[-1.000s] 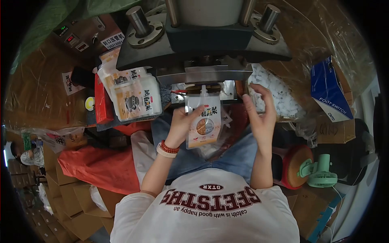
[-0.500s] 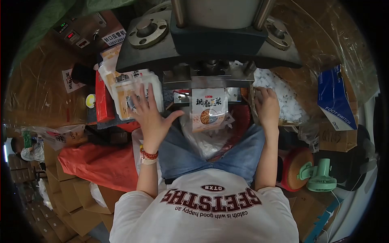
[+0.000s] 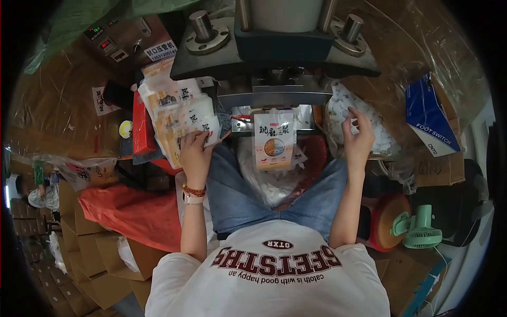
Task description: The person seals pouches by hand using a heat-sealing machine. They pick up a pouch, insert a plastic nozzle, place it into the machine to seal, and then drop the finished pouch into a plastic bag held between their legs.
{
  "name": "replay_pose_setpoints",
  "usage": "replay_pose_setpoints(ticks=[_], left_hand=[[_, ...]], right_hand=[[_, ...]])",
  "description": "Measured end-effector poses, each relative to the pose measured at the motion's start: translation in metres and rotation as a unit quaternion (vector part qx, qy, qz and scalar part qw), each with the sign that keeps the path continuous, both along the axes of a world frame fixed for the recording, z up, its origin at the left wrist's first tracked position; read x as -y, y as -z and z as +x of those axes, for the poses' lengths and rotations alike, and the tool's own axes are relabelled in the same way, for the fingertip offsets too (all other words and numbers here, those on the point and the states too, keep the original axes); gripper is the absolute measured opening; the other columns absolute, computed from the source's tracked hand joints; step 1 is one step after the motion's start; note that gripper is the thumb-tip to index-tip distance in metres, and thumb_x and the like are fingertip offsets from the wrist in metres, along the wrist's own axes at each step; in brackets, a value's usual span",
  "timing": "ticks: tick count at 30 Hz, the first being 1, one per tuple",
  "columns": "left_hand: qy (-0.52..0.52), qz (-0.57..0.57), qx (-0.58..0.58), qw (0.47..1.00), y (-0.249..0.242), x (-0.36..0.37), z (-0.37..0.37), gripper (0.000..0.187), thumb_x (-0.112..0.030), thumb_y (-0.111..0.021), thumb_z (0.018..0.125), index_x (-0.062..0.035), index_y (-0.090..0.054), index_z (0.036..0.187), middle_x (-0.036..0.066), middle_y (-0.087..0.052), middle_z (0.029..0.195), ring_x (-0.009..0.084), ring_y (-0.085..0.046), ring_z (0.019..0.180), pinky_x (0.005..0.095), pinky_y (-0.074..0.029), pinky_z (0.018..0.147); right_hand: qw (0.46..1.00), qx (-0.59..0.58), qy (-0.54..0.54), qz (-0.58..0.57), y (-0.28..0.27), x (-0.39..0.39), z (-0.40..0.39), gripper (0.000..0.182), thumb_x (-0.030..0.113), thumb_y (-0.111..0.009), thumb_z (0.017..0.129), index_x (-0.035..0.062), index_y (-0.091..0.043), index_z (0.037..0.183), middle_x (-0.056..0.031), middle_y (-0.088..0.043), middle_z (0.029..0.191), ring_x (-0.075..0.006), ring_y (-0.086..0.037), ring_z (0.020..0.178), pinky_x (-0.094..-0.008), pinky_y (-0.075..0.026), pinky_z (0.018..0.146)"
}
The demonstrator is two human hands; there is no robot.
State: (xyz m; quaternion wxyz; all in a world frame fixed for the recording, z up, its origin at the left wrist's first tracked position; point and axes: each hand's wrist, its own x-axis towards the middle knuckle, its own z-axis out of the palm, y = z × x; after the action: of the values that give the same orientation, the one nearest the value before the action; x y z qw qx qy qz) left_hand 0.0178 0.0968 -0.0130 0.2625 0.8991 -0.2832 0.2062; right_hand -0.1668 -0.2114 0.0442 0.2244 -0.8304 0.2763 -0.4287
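Note:
My left hand (image 3: 195, 154) has its fingers curled together at the lower edge of a stack of printed white pouches (image 3: 185, 117), pinching the edge of a pouch. My right hand (image 3: 360, 133) is raised beside a heap of small white pieces (image 3: 340, 100), with thumb and fingertips bent close together; whatever lies between them is too small to make out. Between my hands, a printed pouch (image 3: 273, 141) hangs upright at the front of the metal press (image 3: 274, 95), its top edge under the press bar. Neither hand touches that pouch.
A clear plastic bag (image 3: 264, 182) lies between my knees. A red box (image 3: 142, 124) stands left of the stack. On the right are a blue foot-switch box (image 3: 430, 119) and a green fan (image 3: 422, 230). A control box (image 3: 119, 45) sits at the back left.
My left hand has moved down from above the stack, and its spread fingers have closed at the edge. My right hand has lifted slightly right, away from the heap's left edge. The view has shifted slightly.

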Motion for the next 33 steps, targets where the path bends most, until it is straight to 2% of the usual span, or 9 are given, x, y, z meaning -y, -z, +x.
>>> replay_pose_setpoints(ticks=[3,7,9,12,16,23,28,31,33], left_hand=[[0.092,-0.024,-0.13,0.987,-0.014,-0.022,0.001,0.029,0.001,-0.063,0.073,-0.0078,-0.072,0.099,0.008,-0.068,0.1,0.0306,-0.063,0.089,0.0356,-0.05,0.08],[0.071,-0.074,-0.081,0.991,-0.049,-0.01,-0.041,0.03,0.002,-0.063,0.073,-0.0069,-0.071,0.1,0.009,-0.069,0.098,0.0303,-0.063,0.091,0.0351,-0.05,0.083],[0.149,-0.14,-0.025,0.979,-0.062,0.005,-0.064,0.032,0.006,-0.06,0.071,-0.0062,-0.071,0.099,0.009,-0.07,0.098,0.0288,-0.064,0.095,0.0363,-0.05,0.084],[0.187,-0.104,-0.009,0.977,-0.077,0.016,-0.081,0.034,0.007,-0.06,0.069,-0.0062,-0.07,0.098,0.007,-0.07,0.098,0.0273,-0.065,0.097,0.0361,-0.051,0.084],[0.274,-0.103,-0.053,0.955,-0.093,0.021,-0.088,0.034,0.006,-0.061,0.068,-0.0052,-0.07,0.099,0.008,-0.07,0.097,0.0265,-0.067,0.093,0.0347,-0.053,0.083],[0.271,-0.151,-0.121,0.943,-0.072,0.042,-0.082,0.032,0.006,-0.06,0.069,-0.0046,-0.071,0.098,0.01,-0.071,0.098,0.0268,-0.068,0.093,0.0338,-0.053,0.08],[0.312,-0.1,-0.095,0.94,-0.087,0.045,-0.087,0.032,0.004,-0.062,0.07,-0.0045,-0.071,0.099,0.011,-0.071,0.097,0.0279,-0.068,0.09,0.0316,-0.054,0.076],[0.386,-0.169,-0.183,0.888,-0.076,0.047,-0.085,0.024,-0.001,-0.065,0.078,-0.0036,-0.071,0.101,0.01,-0.072,0.092,0.0202,-0.07,0.08,0.0274,-0.054,0.069],[0.254,-0.112,-0.538,0.796,-0.063,0.056,-0.081,0.021,-0.011,-0.068,0.087,-0.0004,-0.07,0.104,0.006,-0.072,0.088,0.0097,-0.066,0.072,0.0243,-0.052,0.065]], right_hand=[[0.997,0.069,-0.038,-0.024,-0.032,-0.024,-0.018,0.023,-0.002,-0.063,0.079,0.0008,-0.066,0.102,-0.0123,-0.065,0.094,-0.0283,-0.062,0.088,-0.035,-0.048,0.078],[0.965,0.104,-0.218,-0.104,-0.061,-0.077,-0.02,0.026,-0.003,-0.068,0.071,0.0017,-0.067,0.097,-0.0095,-0.065,0.093,-0.0266,-0.061,0.089,-0.0367,-0.046,0.083],[0.941,0.082,-0.293,-0.146,-0.054,-0.099,-0.009,0.029,-0.001,-0.069,0.068,0.0022,-0.066,0.097,-0.0091,-0.063,0.095,-0.0271,-0.06,0.091,-0.0404,-0.046,0.089],[0.913,0.002,-0.375,-0.158,-0.047,-0.107,0.003,0.032,0.002,-0.07,0.067,0.0022,-0.065,0.098,-0.0089,-0.062,0.096,-0.0273,-0.059,0.092,-0.0442,-0.044,0.096],[0.89,0.048,-0.445,-0.092,-0.06,-0.103,-0.01,0.034,-0.002,-0.071,0.064,0.0025,-0.068,0.097,-0.008,-0.064,0.092,-0.0264,-0.062,0.088,-0.0467,-0.042,0.098],[0.929,0.023,-0.342,-0.141,-0.065,-0.081,-0.022,0.032,0.0,-0.07,0.067,0.0005,-0.066,0.099,-0.0089,-0.062,0.092,-0.0274,-0.061,0.089,-0.0472,-0.045,0.096],[0.906,0.031,-0.41,-0.1,-0.061,-0.086,-0.013,0.033,-0.003,-0.069,0.067,0.0018,-0.068,0.099,-0.009,-0.063,0.09,-0.0258,-0.062,0.087,-0.0483,-0.042,0.099],[0.885,0.027,-0.463,-0.043,-0.061,-0.078,-0.013,0.037,0.001,-0.069,0.072,0.0005,-0.065,0.109,-0.0111,-0.063,0.095,-0.0271,-0.062,0.091,-0.0465,-0.042,0.1],[0.93,-0.019,-0.367,0.007,-0.048,-0.076,-0.003,0.044,0.007,-0.07,0.077,0.0003,-0.059,0.119,-0.0132,-0.063,0.101,-0.0291,-0.061,0.095,-0.0404,-0.043,0.097]])
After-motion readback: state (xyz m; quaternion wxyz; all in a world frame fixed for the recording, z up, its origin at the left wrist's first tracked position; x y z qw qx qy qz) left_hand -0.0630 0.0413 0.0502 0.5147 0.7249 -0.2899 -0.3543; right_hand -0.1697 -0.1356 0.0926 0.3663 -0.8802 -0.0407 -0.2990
